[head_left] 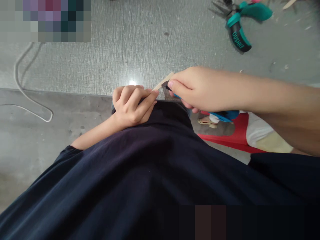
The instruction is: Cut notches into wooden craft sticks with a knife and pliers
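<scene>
Pinched in the fingers of my left hand (133, 105), a thin pale wooden stick (163, 81) slants up to the right at the table's front edge. My right hand (187, 88) is closed around a cutter knife with a dark blade holder and a bit of blue handle (177, 96) showing. Its dark blade (164, 84) lies against or very close to the lower side of the stick; exact contact is hard to make out. Most of the knife's handle is hidden by my right fingers. The far end of the stick reaches up beside my right thumb.
Pliers (238, 25) with teal and black handles lie on the grey table (120, 63) at the upper right, near small wood scraps. A white cable (18, 80) hangs over the table edge at left. Below my right arm is a red stool (240, 130), with a person's sandalled foot (207, 122).
</scene>
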Demonstrator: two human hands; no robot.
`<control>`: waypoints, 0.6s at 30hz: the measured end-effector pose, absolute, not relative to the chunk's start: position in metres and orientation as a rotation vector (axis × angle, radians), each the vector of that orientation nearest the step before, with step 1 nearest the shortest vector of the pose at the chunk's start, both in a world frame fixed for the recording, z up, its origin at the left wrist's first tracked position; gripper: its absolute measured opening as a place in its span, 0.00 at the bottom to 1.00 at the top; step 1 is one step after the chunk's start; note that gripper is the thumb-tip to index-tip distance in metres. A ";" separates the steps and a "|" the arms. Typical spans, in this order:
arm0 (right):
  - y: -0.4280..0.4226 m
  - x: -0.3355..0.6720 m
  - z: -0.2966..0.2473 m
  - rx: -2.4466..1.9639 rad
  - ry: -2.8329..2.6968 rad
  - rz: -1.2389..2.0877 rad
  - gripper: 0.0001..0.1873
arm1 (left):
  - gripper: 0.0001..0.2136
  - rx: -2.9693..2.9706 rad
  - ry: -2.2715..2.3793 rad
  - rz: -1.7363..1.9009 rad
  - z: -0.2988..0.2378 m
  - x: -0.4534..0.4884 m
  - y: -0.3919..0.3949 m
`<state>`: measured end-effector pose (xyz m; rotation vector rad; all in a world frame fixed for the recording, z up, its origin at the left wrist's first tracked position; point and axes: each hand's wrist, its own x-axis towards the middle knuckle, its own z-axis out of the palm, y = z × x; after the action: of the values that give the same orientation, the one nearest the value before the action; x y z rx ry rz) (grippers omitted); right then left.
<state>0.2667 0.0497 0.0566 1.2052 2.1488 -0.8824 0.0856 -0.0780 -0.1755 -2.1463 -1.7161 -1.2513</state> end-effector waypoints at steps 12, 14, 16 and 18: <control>0.044 0.246 0.068 1.171 2.121 -0.622 0.24 | 0.15 -2.108 -1.752 -1.155 -0.182 0.088 -0.074; 0.045 0.241 0.070 1.133 2.137 -0.522 0.24 | 0.13 -2.072 -1.706 -1.171 -0.186 0.089 -0.072; 0.049 0.241 0.064 1.078 2.151 -0.429 0.23 | 0.13 -2.080 -1.743 -1.216 -0.189 0.090 -0.069; 0.060 0.247 0.048 1.049 2.179 -0.434 0.23 | 0.14 -2.103 -1.842 -1.254 -0.190 0.093 -0.068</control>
<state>0.2472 0.0596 0.0485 1.0490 2.1794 -0.4340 0.0926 -0.0676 -0.1902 -2.1035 -1.8424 -1.2542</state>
